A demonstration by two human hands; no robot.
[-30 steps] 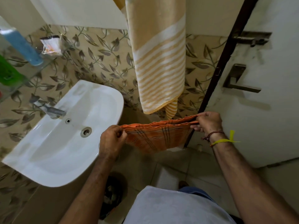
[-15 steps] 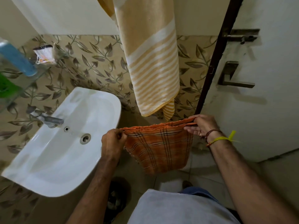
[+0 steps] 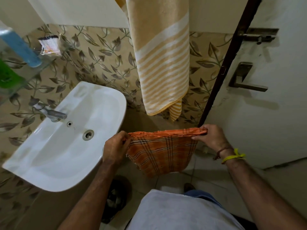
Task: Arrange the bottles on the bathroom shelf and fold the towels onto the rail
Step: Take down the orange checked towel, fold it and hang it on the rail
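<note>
An orange checked towel [image 3: 163, 151] hangs folded between my hands, its top edge stretched level. My left hand [image 3: 114, 146] pinches its left corner beside the basin, and my right hand [image 3: 211, 138] pinches its right corner near the door frame. Above it a yellow and white striped towel [image 3: 162, 63] hangs down the tiled wall; the rail that carries it is out of view. On the glass shelf [image 3: 43, 65] at the left stand a blue bottle [image 3: 20, 47] and a green bottle [image 3: 8, 75], both cut off by the frame edge, plus a crumpled white packet [image 3: 49, 44].
A white washbasin [image 3: 69, 138] with a metal tap [image 3: 53, 112] juts out at the left, close to my left hand. A white door [image 3: 265, 113] with a lever handle [image 3: 245, 80] and a bolt [image 3: 259, 36] stands at the right. A dark object [image 3: 116, 198] lies on the floor below.
The orange towel, bunched up and held high a second ago, has dropped open and now hangs longer from my hands. My view has tilted slightly; both hands keep their grip.
</note>
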